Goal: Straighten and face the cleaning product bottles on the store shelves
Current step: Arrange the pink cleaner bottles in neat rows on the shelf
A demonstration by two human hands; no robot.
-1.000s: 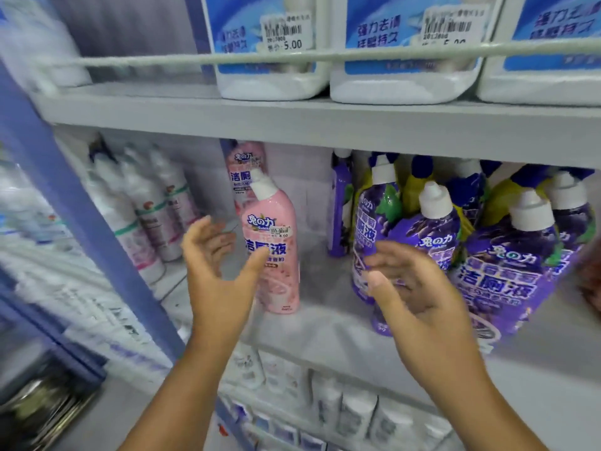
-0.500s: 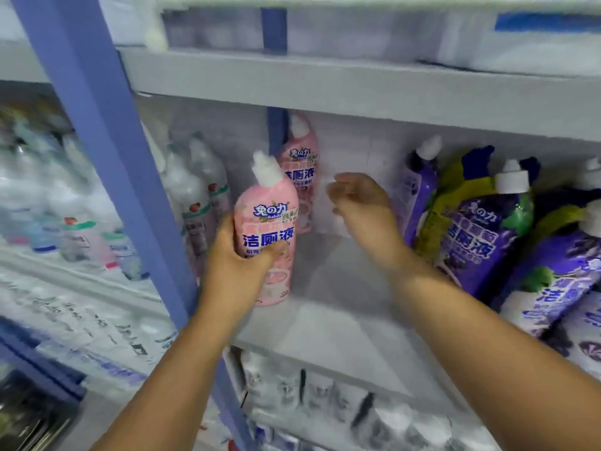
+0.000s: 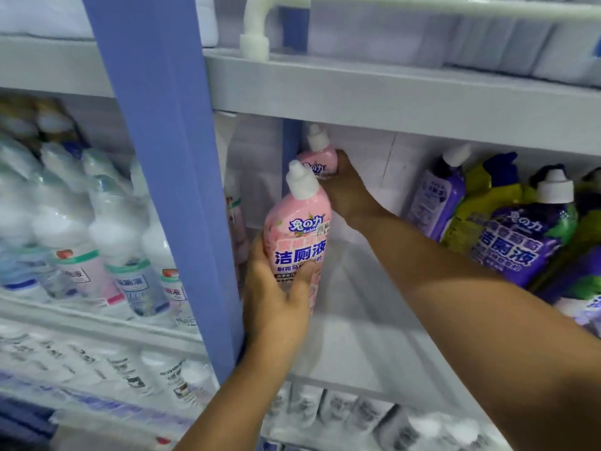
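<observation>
Step in hand: gathering the two pink bottles at the left end of the middle shelf [image 3: 374, 336]. Left hand [image 3: 276, 297] grips the front pink bottle [image 3: 297, 236] round its lower body, thumb across the label; bottle roughly upright, label facing out, centre of frame. Right hand [image 3: 344, 187] reaches deep along the shelf and is wrapped round the rear pink bottle [image 3: 317, 157], which stands at the back wall, just behind and above the front one; fingers mostly hidden behind it.

Next move, as judged: draw the rear bottle forward into line behind or beside the front one, label turned outward, both set squarely at the shelf edge.

Surroundings: blue upright post [image 3: 172, 190] just left of the left hand, limits sideways room. Purple and yellow bottles [image 3: 507, 236] leaning at mid right, not yet straightened. Blurred white bottles [image 3: 97, 239] in the bay at left. Upper shelf board [image 3: 406, 102] sits low over the caps, so little lifting clearance.
</observation>
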